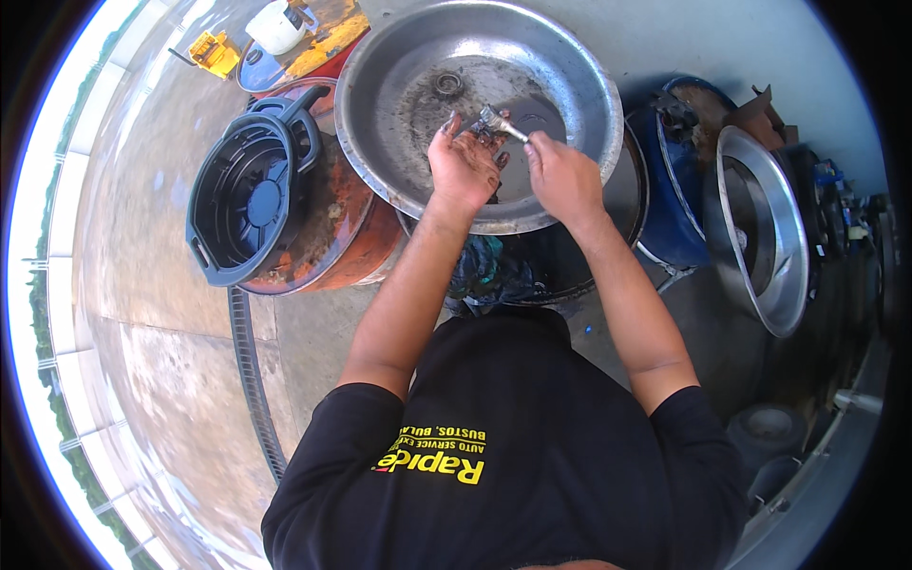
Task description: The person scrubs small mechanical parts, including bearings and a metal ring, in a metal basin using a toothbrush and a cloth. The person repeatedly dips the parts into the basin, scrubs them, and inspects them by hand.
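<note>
In the head view, two bare forearms rise from the person's black shirt [532,418] in the lower middle and meet over a wide metal basin [357,114] at the top centre. The right hand [567,179], right of centre in the upper half, has its grip closed around the handle of a brush [492,118], whose head points to the upper left and lies at the fingers of the other hand. The left hand [465,169] is palm up just beside it, its fingers bent and smeared with dark grease; whether its grip is closed on some small dark part among the fingers, one cannot tell. The brush is above the basin, near the frame's top centre. Inside the basin, left of its middle, lies a ring [448,84], and dark liquid [540,118] pools to the right.

At the upper left, a black pan [211,255] rests tilted on a rusty red drum [356,233]. Above them, near the top edge, are a white jug [275,28] and a yellow object [215,54]. A dark bag [486,271] shows below the basin. At the upper right stands a blue drum [673,195], with a second basin [791,256] tilted on edge beside it
</note>
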